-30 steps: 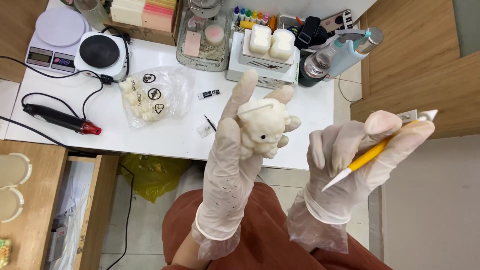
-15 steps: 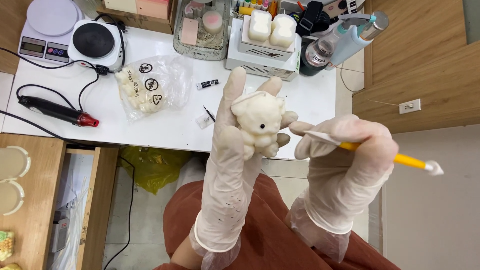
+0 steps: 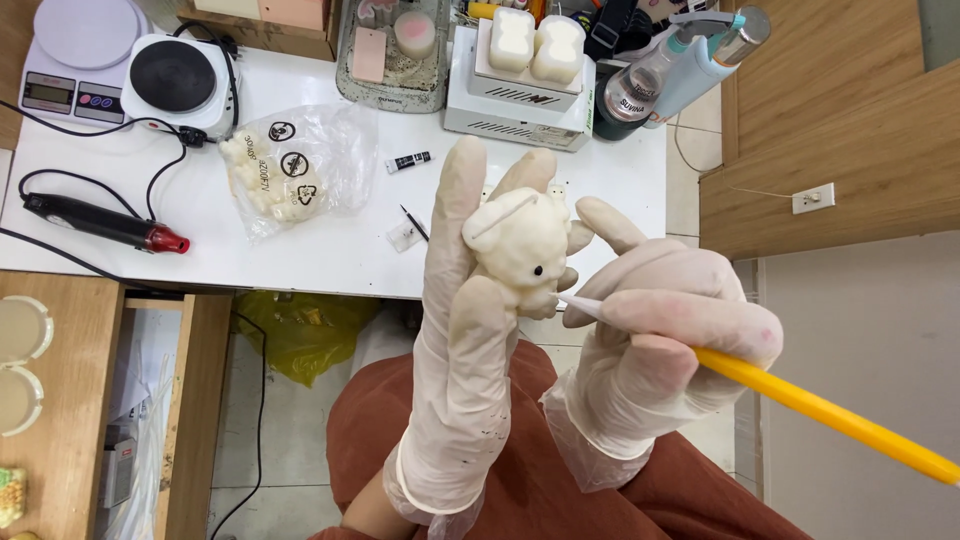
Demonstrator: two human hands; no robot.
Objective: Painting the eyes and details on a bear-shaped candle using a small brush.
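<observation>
The left hand (image 3: 468, 330), in a thin pale glove, stands upright in the middle of the view and is closed around a cream figurine (image 3: 522, 250), with the thumb in front and the fingers behind it; the figurine sits at the top of the palm, its small dark eyes turned toward 5 o'clock. The right hand (image 3: 655, 340), also gloved, is at 3 o'clock from the left one and is closed on a yellow tool (image 3: 830, 415), whose handle runs out toward 4 o'clock to the picture edge. The white tip of the tool points toward 9 o'clock and touches the lower side of the figurine. Behind the hands is a white table (image 3: 330, 250). On it, at 10 o'clock from the figurine, lies a clear bag (image 3: 295, 170) with more cream pieces inside. Farther toward 9 o'clock a black and red heating tool (image 3: 100, 222) lies with its cable. At 11 o'clock, at the far left of the table, stand a hot plate (image 3: 172, 78) and just beside it a scale (image 3: 72, 55). At 12 o'clock a white box (image 3: 520, 95) carries two cream blocks, and at 1 o'clock stand two bottles (image 3: 680, 70). A small black tube (image 3: 410, 161) lies between the bag and the box.
</observation>
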